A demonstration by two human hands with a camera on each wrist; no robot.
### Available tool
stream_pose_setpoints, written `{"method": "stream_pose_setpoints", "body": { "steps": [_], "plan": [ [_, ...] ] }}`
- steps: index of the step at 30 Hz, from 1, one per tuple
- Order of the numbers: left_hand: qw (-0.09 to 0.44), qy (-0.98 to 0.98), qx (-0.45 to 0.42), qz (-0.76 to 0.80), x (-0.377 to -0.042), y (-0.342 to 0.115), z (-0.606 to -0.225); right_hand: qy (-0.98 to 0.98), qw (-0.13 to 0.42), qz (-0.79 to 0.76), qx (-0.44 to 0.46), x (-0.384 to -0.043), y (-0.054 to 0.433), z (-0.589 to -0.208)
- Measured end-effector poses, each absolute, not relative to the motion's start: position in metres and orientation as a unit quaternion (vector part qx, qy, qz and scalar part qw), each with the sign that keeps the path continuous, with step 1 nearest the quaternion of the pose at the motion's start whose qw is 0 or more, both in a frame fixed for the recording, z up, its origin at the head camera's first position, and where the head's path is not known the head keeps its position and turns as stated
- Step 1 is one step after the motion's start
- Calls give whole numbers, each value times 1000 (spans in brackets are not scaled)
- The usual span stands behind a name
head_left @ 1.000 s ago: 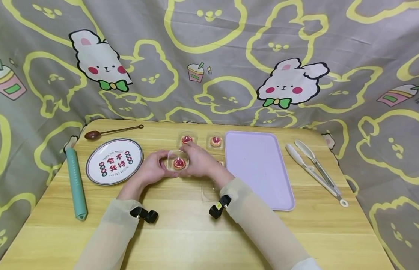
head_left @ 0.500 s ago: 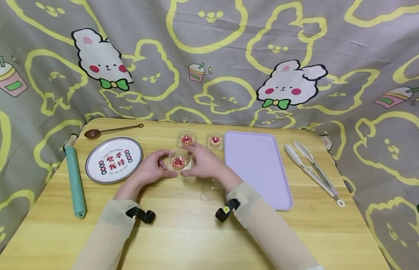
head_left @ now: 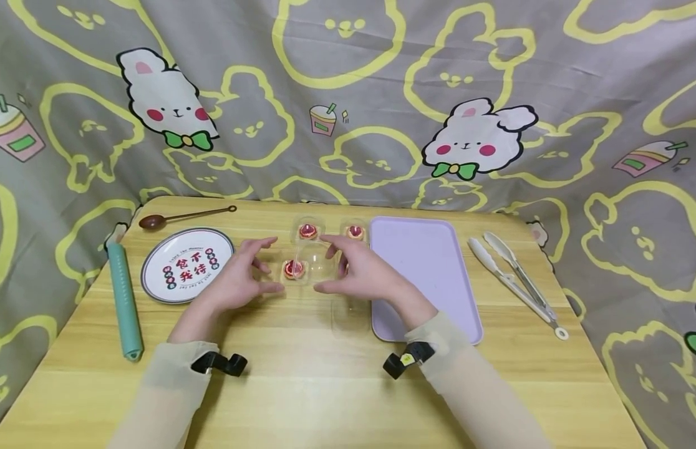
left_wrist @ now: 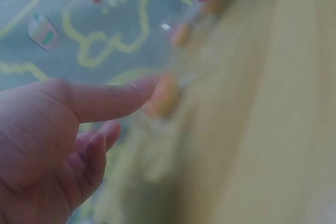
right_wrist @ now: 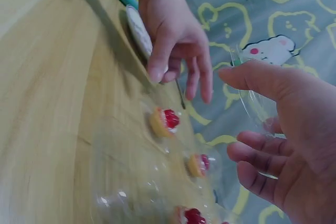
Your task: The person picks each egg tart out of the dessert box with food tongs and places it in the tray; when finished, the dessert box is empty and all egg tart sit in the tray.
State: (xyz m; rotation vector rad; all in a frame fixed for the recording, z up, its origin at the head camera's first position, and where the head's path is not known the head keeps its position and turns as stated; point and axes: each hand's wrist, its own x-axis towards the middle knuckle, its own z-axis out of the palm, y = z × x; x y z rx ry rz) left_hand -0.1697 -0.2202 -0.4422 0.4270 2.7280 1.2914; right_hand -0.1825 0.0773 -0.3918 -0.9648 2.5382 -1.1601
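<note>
A small tart (head_left: pixel 294 269) with a red topping sits uncovered on its clear base between my hands. My right hand (head_left: pixel 367 271) holds a clear domed plastic lid (head_left: pixel 317 262) by its edge; in the right wrist view the lid (right_wrist: pixel 252 103) stands tilted between thumb and fingers, above the table. On the tart's left side, my left hand (head_left: pixel 238 280) is spread with nothing in it. The left wrist view is blurred, with the left thumb overlapping a tart (left_wrist: pixel 164 98). Two more boxed tarts stand behind: one tart (head_left: pixel 308 231) at left, another tart (head_left: pixel 355 232) at right.
A clear plastic piece (head_left: pixel 350 315) lies nearer me, beside the lilac tray (head_left: pixel 432 280). Tongs (head_left: pixel 519 280) lie far right. On the left are a lettered plate (head_left: pixel 185 293), a brown spoon (head_left: pixel 153 221) and a teal roll (head_left: pixel 125 302). A patterned curtain (head_left: pixel 370 81) hangs behind.
The lid has come off the middle tart and moved right with my right hand. My left hand has let go and drawn back left with its fingers spread.
</note>
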Motion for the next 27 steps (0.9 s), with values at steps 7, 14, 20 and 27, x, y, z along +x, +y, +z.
{"method": "stream_pose_setpoints", "body": {
  "steps": [7, 14, 20, 27],
  "plan": [
    [23, 862, 222, 455, -152, -194, -407, 844, 73, -416, -330, -173, 99, -382],
    [58, 799, 271, 534, -147, -159, -400, 826, 37, -445, -345, -169, 112, -385],
    [62, 802, 246, 541, -147, -141, -404, 797, 47, -502, -331, -168, 122, -393],
    [74, 800, 246, 543, -151, -135, -408, 740, 93, -592, -305, -166, 134, -403]
  ]
}}
